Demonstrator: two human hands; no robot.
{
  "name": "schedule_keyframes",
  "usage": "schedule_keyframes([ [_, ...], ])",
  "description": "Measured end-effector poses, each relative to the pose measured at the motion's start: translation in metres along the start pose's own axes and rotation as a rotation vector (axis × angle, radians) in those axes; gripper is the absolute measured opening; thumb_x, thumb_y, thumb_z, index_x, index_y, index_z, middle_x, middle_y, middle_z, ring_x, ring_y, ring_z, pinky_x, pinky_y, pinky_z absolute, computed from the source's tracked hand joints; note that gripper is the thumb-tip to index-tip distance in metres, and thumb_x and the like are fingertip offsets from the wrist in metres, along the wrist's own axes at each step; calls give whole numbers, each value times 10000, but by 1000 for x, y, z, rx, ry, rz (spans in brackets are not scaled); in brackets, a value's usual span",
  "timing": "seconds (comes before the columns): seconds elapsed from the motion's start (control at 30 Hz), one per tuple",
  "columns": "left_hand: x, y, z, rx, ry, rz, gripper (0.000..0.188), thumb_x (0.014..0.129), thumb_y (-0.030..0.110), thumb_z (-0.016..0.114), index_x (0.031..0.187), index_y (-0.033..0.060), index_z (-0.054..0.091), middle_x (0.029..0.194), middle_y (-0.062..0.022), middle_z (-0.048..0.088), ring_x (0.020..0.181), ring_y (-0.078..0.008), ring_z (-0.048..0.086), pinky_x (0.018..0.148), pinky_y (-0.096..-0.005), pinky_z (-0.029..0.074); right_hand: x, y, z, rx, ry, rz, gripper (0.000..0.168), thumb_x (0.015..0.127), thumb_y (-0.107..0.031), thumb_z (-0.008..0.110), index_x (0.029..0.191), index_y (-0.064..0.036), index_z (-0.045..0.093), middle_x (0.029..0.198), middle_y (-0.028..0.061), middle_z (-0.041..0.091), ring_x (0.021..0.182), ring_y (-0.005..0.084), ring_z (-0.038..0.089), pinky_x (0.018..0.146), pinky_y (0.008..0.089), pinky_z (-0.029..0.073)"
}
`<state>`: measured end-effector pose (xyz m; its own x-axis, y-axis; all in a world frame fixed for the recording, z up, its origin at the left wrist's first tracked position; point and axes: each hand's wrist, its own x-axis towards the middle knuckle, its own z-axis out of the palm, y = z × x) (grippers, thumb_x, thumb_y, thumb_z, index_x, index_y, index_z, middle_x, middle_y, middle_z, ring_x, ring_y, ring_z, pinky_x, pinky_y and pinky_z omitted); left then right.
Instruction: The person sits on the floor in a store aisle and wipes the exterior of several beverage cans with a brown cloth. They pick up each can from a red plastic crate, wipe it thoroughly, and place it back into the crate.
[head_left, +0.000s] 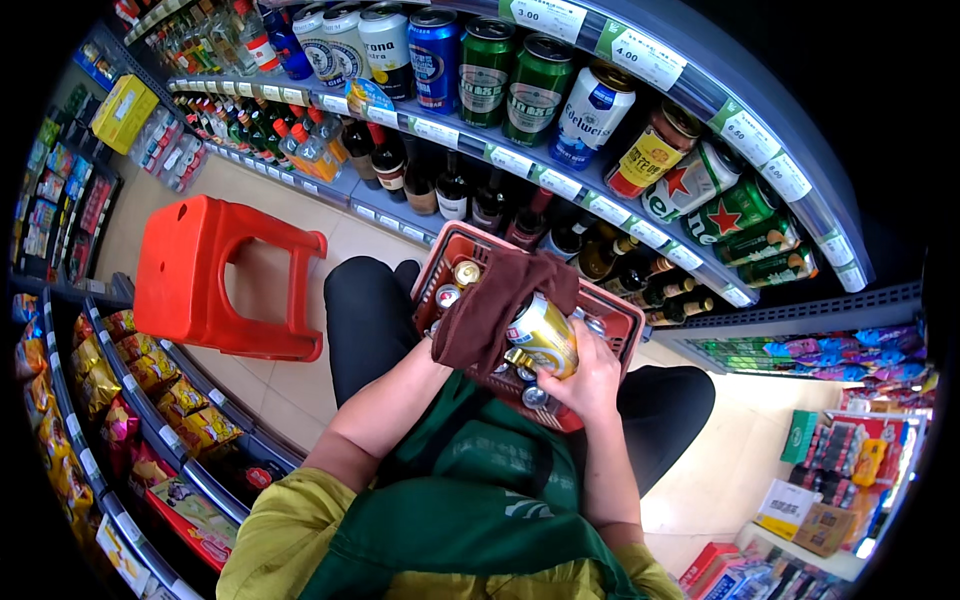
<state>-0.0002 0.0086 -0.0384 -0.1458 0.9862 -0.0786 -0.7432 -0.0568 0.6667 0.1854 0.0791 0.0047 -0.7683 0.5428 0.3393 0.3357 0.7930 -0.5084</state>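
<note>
A gold and white drink can (541, 336), tilted, is held over a red plastic shopping basket (631, 319) by my right hand (592, 367), its fingers around the can's lower part. A dark maroon cloth (476, 319) lies against the can's upper left side. The cloth covers nearly all of my left hand (437, 352); only the wrist shows at its edge, so the finger pose is hidden. Several more cans, such as a gold-topped one (466, 273) and a silver-topped one (534, 397), stand in the basket around and under the cloth.
A shelf of beer cans (487, 71) curves ahead, with wine bottles (452, 187) on the shelf below. To the left a red plastic stool (180, 277) stands on the tiled floor. Snack bags (154, 367) fill the lower-left shelves. Boxed goods (784, 510) are at the lower right.
</note>
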Motion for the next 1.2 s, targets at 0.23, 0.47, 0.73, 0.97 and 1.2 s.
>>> schedule_keyframes([
  [0.23, -5, -54, -14, -296, 99, 128, 453, 919, 169, 524, 1325, 60, 355, 1255, -79, 455, 1114, -165, 467, 966, -297, 385, -3, 4, 16, -15, 60, 111, 713, 526, -204, 735, 1166, -3, 494, 964, 180, 604, 846, 327, 610, 748, 393, 503],
  [0.47, -12, -27, -13, 113, 27, 151, 470, 895, 132, 562, 1317, 50, 373, 1261, -68, 448, 1116, -145, 455, 983, -287, 363, -3, 6, 5, -19, -31, 26, 712, 507, -196, 755, 1145, 6, 511, 978, 192, 608, 853, 331, 618, 751, 383, 509],
  [0.73, -7, -48, -10, -383, -11, 57, 438, 921, 176, 523, 1315, 51, 377, 1243, -82, 471, 1104, -162, 482, 958, -283, 396, -18, -1, 32, 513, -39, 417, 718, 585, -192, 772, 1190, 31, 456, 1005, 192, 613, 886, 268, 632, 791, 353, 498],
  [0.97, -15, -89, -27, -231, 183, 34, 406, 934, 227, 489, 1294, 72, 383, 1256, -84, 458, 1113, -177, 472, 965, -307, 399, -10, -17, 30, 162, -46, 360, 674, 615, -224, 789, 1154, 30, 474, 898, 182, 647, 816, 237, 659, 715, 332, 518],
  [1.2, -13, -63, -21, -451, -147, 130, 420, 943, 188, 479, 1323, 65, 347, 1281, -80, 435, 1147, -180, 454, 981, -310, 389, -15, -6, 25, 995, -264, 502, 558, 686, -197, 703, 1134, 8, 440, 989, 109, 584, 909, 162, 561, 813, 300, 446],
])
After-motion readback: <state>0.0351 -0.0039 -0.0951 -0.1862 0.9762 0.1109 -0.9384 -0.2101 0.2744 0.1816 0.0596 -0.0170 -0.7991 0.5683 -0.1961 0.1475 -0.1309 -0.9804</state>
